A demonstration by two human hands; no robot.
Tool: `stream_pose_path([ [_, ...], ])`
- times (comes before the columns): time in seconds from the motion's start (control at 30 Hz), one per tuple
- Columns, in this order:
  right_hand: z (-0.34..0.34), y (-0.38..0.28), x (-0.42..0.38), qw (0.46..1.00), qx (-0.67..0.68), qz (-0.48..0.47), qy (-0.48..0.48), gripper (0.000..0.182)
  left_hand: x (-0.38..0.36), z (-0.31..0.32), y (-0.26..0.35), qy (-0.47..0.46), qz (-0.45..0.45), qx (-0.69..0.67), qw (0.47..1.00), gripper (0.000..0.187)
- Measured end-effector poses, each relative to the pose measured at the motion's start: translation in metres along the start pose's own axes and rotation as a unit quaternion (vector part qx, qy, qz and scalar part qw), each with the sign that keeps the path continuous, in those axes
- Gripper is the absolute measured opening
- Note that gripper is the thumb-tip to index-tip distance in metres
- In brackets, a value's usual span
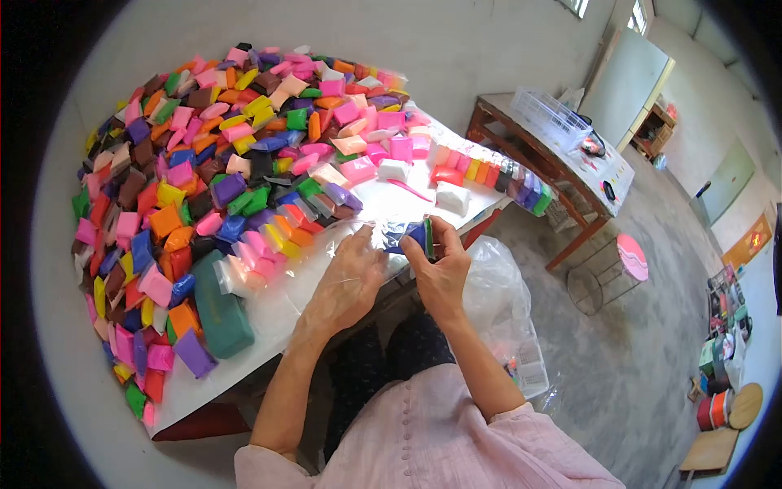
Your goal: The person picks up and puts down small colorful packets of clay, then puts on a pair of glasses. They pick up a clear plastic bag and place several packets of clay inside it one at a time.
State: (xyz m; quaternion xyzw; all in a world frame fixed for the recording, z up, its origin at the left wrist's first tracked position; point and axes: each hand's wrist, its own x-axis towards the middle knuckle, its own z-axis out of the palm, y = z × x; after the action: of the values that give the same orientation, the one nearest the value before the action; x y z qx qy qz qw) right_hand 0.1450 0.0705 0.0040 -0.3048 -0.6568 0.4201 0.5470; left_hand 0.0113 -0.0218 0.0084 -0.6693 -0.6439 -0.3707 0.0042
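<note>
In front of my body, at the table's edge, my right hand pinches a dark blue and a green modelling clay packet between thumb and fingers. My left hand is closed on the shiny clear plastic bag around the blue packet's left end. The fingertips of the left hand are partly hidden by glare. Just beyond the hands lie white packets and a thin pink strip. A filled clear bag with a row of coloured packets lies to the left of my left hand.
A large heap of coloured packets covers the left of the white table. A dark green case lies at its near side. Another packed row sits at the right end. A plastic-lined bin, a stool and a second table stand right.
</note>
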Motion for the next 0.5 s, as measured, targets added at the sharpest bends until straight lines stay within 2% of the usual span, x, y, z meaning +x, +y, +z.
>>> stream_pose_path([
  [0.03, 0.003, -0.001, 0.001, 1.000, -0.003, 0.006, 0.002, 0.047, 0.000, 0.002, -0.002, 0.026, 0.012, -0.002, 1.000, 0.032],
  [0.13, 0.015, 0.009, 0.005, 0.994, -0.067, -0.078, 0.042, 0.047, 0.000, -0.004, 0.007, 0.053, 0.053, 0.090, 0.993, 0.029],
  [0.23, 0.023, 0.005, 0.004, 0.957, -0.172, -0.221, 0.077, 0.046, 0.003, -0.011, 0.009, -0.021, 0.014, 0.068, 0.997, 0.026],
  [0.33, 0.028, 0.007, 0.003, 0.940, -0.193, -0.273, 0.073, 0.046, 0.002, -0.008, 0.004, 0.000, 0.060, 0.100, 0.993, 0.027],
  [0.47, 0.020, 0.016, 0.002, 0.938, -0.271, -0.208, 0.061, 0.046, 0.000, -0.009, 0.006, 0.008, 0.045, 0.062, 0.997, 0.030],
  [0.5, 0.020, 0.016, 0.002, 0.937, -0.263, -0.222, 0.057, 0.045, -0.001, -0.007, 0.004, 0.013, 0.041, 0.047, 0.998, 0.031],
])
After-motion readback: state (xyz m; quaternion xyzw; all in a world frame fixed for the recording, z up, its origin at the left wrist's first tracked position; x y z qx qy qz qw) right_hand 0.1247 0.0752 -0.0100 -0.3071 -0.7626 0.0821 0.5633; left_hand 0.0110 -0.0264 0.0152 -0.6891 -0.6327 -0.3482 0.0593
